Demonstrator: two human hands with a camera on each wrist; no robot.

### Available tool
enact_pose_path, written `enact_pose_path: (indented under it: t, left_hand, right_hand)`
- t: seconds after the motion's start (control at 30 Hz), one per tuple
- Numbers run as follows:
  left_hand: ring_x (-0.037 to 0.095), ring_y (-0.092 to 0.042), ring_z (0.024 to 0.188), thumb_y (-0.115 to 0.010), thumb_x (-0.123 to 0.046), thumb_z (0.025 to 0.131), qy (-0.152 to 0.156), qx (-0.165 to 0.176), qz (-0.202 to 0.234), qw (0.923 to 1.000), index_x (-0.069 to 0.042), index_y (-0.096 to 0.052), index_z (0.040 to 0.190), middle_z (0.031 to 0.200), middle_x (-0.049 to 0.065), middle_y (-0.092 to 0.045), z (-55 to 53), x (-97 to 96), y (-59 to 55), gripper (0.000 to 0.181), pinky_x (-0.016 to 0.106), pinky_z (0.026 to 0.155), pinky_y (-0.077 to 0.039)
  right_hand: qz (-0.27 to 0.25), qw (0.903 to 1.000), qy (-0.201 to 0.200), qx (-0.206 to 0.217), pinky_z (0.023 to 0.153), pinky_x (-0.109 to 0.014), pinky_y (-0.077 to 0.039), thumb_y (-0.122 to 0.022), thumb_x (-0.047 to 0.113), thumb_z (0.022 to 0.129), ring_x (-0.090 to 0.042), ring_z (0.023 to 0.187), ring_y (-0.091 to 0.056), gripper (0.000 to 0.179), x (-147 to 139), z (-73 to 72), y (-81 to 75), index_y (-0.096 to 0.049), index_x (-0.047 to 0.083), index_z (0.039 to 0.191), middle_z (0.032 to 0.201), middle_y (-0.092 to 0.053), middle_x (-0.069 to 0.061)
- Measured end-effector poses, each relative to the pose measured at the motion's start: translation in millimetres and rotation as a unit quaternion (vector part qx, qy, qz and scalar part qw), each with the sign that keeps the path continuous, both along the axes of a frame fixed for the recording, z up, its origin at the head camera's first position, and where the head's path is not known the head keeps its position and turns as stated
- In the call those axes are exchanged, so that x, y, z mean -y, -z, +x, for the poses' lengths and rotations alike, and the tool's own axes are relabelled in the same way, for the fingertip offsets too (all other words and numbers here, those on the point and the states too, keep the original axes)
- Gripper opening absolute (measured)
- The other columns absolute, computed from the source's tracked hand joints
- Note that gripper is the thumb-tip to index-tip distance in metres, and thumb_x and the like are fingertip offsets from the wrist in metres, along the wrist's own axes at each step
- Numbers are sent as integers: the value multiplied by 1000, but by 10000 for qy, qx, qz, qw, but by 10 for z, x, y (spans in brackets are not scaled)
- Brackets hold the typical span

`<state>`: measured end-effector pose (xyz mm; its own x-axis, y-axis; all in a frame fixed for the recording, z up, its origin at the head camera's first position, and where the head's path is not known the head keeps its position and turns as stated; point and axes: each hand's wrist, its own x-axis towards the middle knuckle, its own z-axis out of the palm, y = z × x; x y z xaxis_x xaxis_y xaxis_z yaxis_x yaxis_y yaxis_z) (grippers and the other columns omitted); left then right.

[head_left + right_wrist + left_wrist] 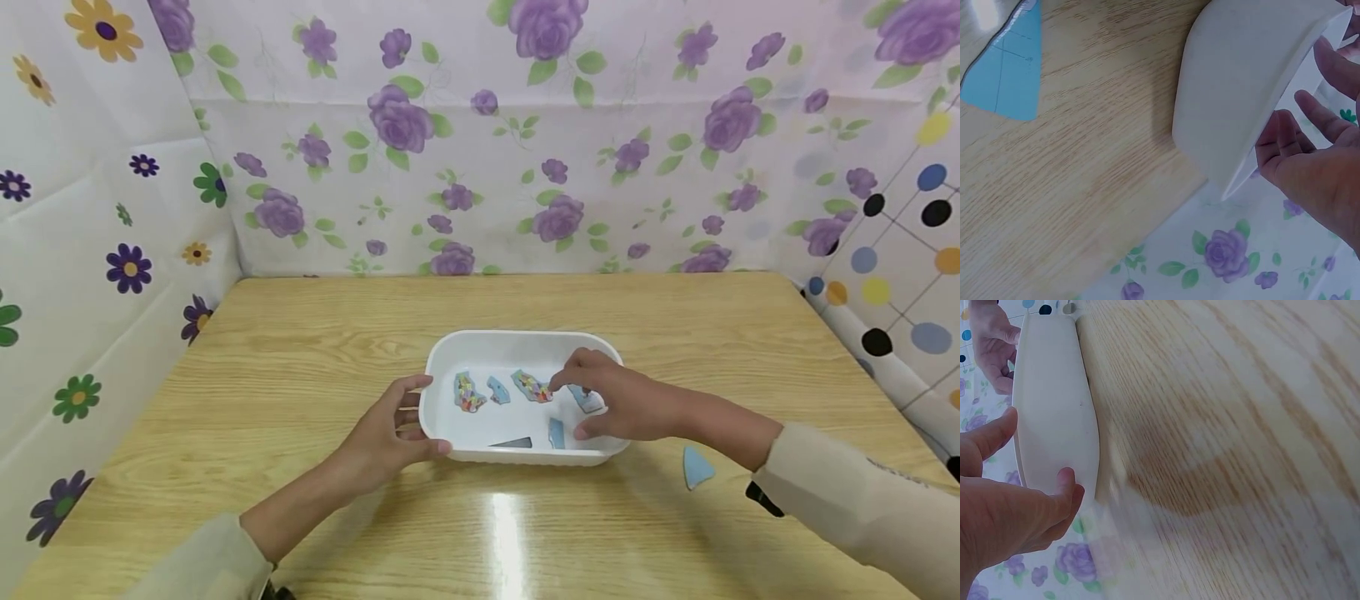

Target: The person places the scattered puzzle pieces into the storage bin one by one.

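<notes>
A white plastic tray [487, 335] stands on the table with several flat, irregular printed pieces in it. My left hand [386, 429] holds the tray's left end, thumb at the near corner and fingers along the outer side. Inside the right end is my right hand [615, 396], fingers spread above a pale blue piece [588, 402]. Near its fingertips lie a multicoloured piece [531, 386] and a small blue piece [556, 433]. In the right wrist view the tray wall [1241, 75] partly hides the fingers; nothing shows between them.
One blue piece [697, 467] lies on the wooden table [337, 333], right of the tray. Farther left in the tray are another multicoloured piece [468, 393], a small blue piece [498, 390] and a dark grey piece [513, 442]. Flowered sheets [480, 167] hang behind the table.
</notes>
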<state>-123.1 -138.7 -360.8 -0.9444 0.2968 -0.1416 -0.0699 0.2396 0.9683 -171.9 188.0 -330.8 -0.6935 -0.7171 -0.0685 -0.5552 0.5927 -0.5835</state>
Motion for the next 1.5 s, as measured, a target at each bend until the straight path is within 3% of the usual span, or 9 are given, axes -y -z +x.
enact_pose_path:
  t: [0.43, 0.77, 1.2, 1.5]
  left_hand:
    - [38, -52, 121, -82, -8, 76, -2, 11, -35, 10000, -10, -27, 147, 137, 23, -41, -3, 8, 8, 90, 30, 92, -54]
    - [39, -50, 123, -80, -7, 77, 64, -10, 18, 10000, -7, -25, 148, 138, 25, -38, 14, 5, -28, 90, 31, 93, -53]
    - [38, -50, 123, -81, -9, 77, 68, -25, -49, 10000, -8, -26, 148, 138, 23, -39, 10, 1, -20, 90, 29, 92, -54]
    - [38, -51, 122, -81, -9, 77, 74, -58, -59, 9999, -7, -25, 148, 137, 24, -39, 11, 1, -29, 90, 31, 93, -54]
  right_hand:
    - [72, 9997, 223, -77, 90, -46, -47, -72, 17, 88, -30, 112, -45, 36, -147, 6, -72, -61, 12, 122, 122, -46, -6]
    - [-116, 9982, 578, -116, 69, -30, -47, -75, 21, 85, -24, 102, -45, 41, -388, -4, -136, -61, 15, 123, 121, -49, -6]
    - [-175, 9955, 924, -84, 65, -26, -47, -76, 21, 85, -24, 101, -46, 44, -670, 75, -68, -60, 11, 124, 117, -49, -5]
    - [-240, 9948, 952, -261, 63, -26, -47, -75, 16, 84, -24, 99, -45, 46, -804, 98, -55, -57, 12, 126, 120, -49, -7]
